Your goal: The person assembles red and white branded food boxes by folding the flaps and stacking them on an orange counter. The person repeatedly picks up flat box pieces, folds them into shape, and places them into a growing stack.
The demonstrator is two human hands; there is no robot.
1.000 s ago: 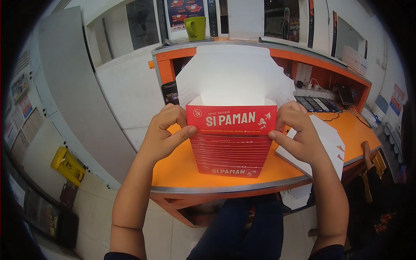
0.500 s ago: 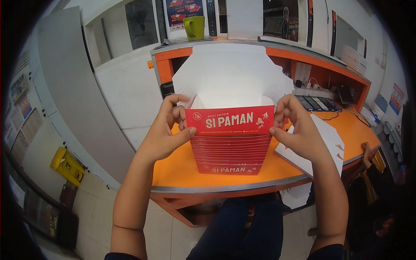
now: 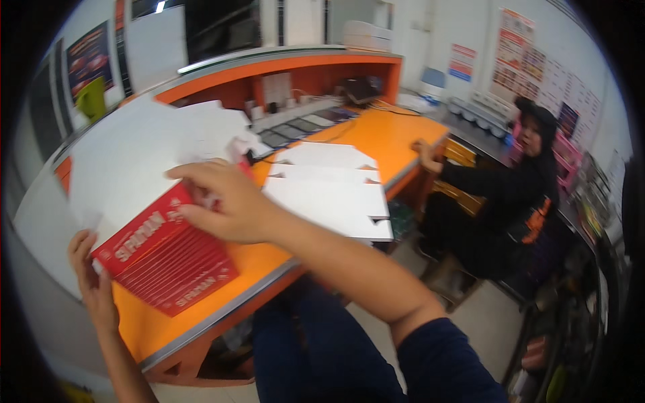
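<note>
Left hand: In the head view, our left hand (image 3: pixel 94 279) has its fingers loosely bent around the left upper corner of the stack of red boxes (image 3: pixel 171 258); we cannot tell whether it grips or only steadies.
Right hand: Our right hand (image 3: pixel 228 201) straddles the opposite upper corner, forefinger above the rim and thumb at the printed front, spread apart; blur hides whether they pinch.
Red stack: It stands on the orange tabletop (image 3: pixel 396 138), near the front edge at our left, the boxes nested closely. We judge that hands at both ends keep the top one level and the column from leaning.
White lids: The white lids (image 3: pixel 124 158) rise behind, tilted away from us, which leaves the top box's mouth uncovered.
Flat cardboard: White cardboard sheets (image 3: pixel 329 191) lie to the right, probably there for easy reach.
Far side: Dark flat devices (image 3: pixel 289 132) sit in a row beneath the shelf, apparently clear of the cardboard.
Co-worker: A person in black (image 3: pixel 514 195) sits at the right, a hand by the tabletop's end.
</note>
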